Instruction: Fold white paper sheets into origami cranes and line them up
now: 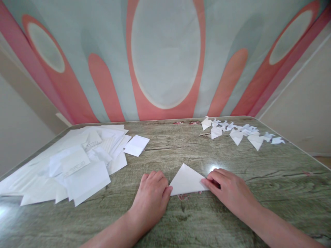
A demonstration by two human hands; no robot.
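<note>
A white sheet of paper folded into a triangle (188,182) lies on the table in front of me, its peak pointing away and its long edge towards me. My left hand (153,193) is closed at the left corner, the thumb against the paper and the other fingers curled. At the opposite corner my right hand (227,184) pinches the paper between thumb and fingers. Which part of each corner sits under the fingertips is hidden.
A spread pile of white paper sheets (90,182) covers the table's left side, with a small folded white paper (136,145) beside it. Several folded paper birds (236,136) stand at the back right. A patterned backdrop (165,113) rises behind the wood-grain table (165,158).
</note>
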